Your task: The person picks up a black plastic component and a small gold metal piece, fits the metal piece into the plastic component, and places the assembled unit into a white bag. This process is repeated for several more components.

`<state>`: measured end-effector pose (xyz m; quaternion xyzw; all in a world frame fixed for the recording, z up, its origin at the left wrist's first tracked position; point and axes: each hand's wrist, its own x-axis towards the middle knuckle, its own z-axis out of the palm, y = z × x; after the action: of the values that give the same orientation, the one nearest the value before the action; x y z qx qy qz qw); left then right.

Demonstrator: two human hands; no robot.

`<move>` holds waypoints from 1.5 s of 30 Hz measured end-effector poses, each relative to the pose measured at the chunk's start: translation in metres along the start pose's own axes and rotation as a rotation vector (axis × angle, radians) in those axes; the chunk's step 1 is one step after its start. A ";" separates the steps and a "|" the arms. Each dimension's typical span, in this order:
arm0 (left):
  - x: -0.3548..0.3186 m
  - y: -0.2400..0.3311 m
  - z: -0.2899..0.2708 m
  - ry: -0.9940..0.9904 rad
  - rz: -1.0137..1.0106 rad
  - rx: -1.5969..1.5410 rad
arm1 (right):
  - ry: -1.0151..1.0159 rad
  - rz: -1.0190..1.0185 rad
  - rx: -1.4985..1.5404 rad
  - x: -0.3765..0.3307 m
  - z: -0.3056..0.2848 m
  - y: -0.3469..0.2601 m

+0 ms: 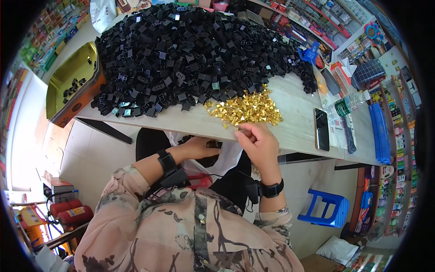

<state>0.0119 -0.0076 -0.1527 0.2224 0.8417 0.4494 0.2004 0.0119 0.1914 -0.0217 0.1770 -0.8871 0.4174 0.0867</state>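
My left hand point(195, 148) is below the table's front edge, over a white bag between my knees. Its fingers are closed on a small black plastic piece point(214, 144) with a brownish sheen. At the table's edge my right hand point(259, 144) has thumb and forefinger pinched together; what they hold, if anything, is too small to make out. Just beyond it lies a pile of small gold metal pieces point(253, 108). A large heap of black plastic pieces point(181, 59) covers much of the table point(294, 102). More dark pieces show inside the white bag point(230, 155).
An open gold-lined tin point(53, 95) with a few black pieces stands at the left. Toward the right lie a phone point(321, 130), a plastic bottle point(349, 104) and a blue tray point(379, 133). A blue stool point(324, 208) and red fire extinguishers point(74, 215) are on the floor.
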 end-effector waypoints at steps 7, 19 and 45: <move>-0.011 0.037 -0.019 0.310 0.453 0.367 | 0.042 -0.030 -0.071 0.001 -0.002 0.002; 0.040 0.122 -0.108 0.531 0.139 0.665 | 0.003 -0.033 -0.036 -0.002 -0.007 0.004; 0.000 0.117 -0.070 0.399 0.323 -0.288 | 0.012 0.285 0.952 0.005 0.008 -0.009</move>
<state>-0.0026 0.0040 -0.0178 0.2301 0.7458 0.6250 -0.0137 0.0107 0.1782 -0.0189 0.0717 -0.6128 0.7849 -0.0564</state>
